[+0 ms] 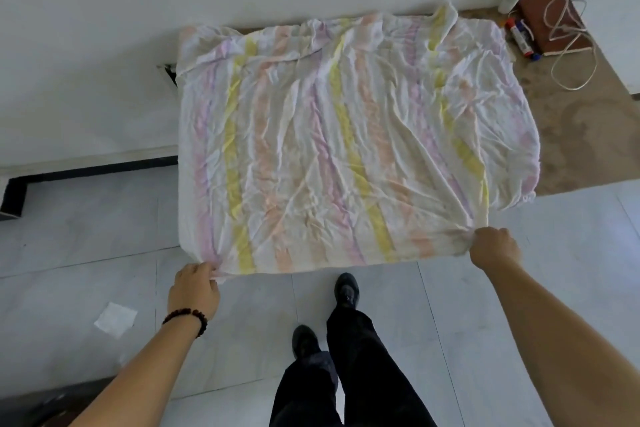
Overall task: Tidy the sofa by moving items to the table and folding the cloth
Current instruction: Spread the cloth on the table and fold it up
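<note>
Now the striped cloth (346,135) lies spread flat, stripes running from 6 toward 12 o'clock. Left hand (194,291) pinches its 7 o'clock corner; right hand (495,250) pinches its 5 o'clock corner.

arms bare | dark bead bracelet (187,317) | black trousers (346,374) | black shoes (347,289)

Bright, even daylight; soft shadows; wide-angle edge bending; slight blur.

The cloth (346,135) is thin, matt, heavily creased fabric. Right of the cloth lies a brown book (550,24) with a leather-like matt cover. Below the cloth, the floor tiles (519,305) look smooth and faintly glossy.
</note>
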Available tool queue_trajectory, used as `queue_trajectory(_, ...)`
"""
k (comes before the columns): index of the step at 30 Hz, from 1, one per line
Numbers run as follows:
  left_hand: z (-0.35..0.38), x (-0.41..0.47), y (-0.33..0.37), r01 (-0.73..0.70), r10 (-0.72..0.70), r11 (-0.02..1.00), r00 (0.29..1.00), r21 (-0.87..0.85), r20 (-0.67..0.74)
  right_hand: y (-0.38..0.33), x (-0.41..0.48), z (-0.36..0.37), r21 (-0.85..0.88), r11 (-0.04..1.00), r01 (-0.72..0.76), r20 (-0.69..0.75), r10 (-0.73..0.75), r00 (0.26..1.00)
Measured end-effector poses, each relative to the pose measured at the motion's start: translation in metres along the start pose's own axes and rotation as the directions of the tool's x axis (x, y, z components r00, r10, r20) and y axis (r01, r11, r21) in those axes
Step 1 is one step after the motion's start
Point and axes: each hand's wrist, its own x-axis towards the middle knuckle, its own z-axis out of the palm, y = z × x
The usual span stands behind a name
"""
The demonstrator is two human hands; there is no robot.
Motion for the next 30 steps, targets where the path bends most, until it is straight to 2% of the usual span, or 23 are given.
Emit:
queue_trajectory(3,-0.002,-0.002,0.022,0.028,-0.037,0.998,0.984,-0.053,-0.174,-0.025,-0.001,0.003,0.175,0.983,0.059,-0.075,-0.047,0.996)
queue_trajectory(5,-0.006,0.003,0.041,-0.05,0.035,0.998,0.953,-0.041,-0.302,-0.05,-0.001,-0.001,0.227,0.953,0.203,-0.203,-0.157,0.967)
queue_trajectory(7,-0.012,0.015,0.062,-0.152,0.143,0.988,0.931,-0.002,-0.336,-0.081,0.002,-0.005,0.205,0.919,0.337,-0.265,-0.28,0.923)
queue_trajectory(10,-0.017,0.041,0.098,-0.176,0.173,0.984,0.965,0.007,-0.198,-0.124,0.009,-0.006,0.115,0.86,0.497,-0.209,-0.468,0.859)
queue_trajectory(12,-0.011,0.057,0.115,-0.151,0.152,0.988,0.988,0.035,-0.029,-0.136,0.016,0.003,0.083,0.822,0.564,-0.08,-0.558,0.826)
queue_trajectory(15,0.002,0.061,0.127,-0.131,0.103,0.978,0.98,0.164,0.17,-0.119,0.028,0.02,0.056,0.854,0.517,0.092,-0.52,0.849)
queue_trajectory(22,-0.009,0.042,0.119,-0.212,0.148,0.951,0.951,0.223,0.272,-0.104,0.046,0.008,0.005,0.887,0.462,0.232,-0.45,0.862)
queue_trajectory(24,-0.018,0.046,0.119,-0.208,0.158,0.96,0.955,0.188,0.251,-0.122,0.048,0.002,0.028,0.888,0.458,0.165,-0.456,0.875)
queue_trajectory(27,-0.032,0.06,0.12,-0.182,0.149,0.969,0.97,0.169,0.19,-0.165,0.055,-0.011,0.041,0.84,0.542,-0.069,-0.538,0.84)
queue_trajectory(30,-0.048,0.077,0.12,-0.112,0.092,0.985,0.984,0.13,0.156,-0.214,0.062,-0.027,0.09,0.792,0.603,-0.138,-0.59,0.796)
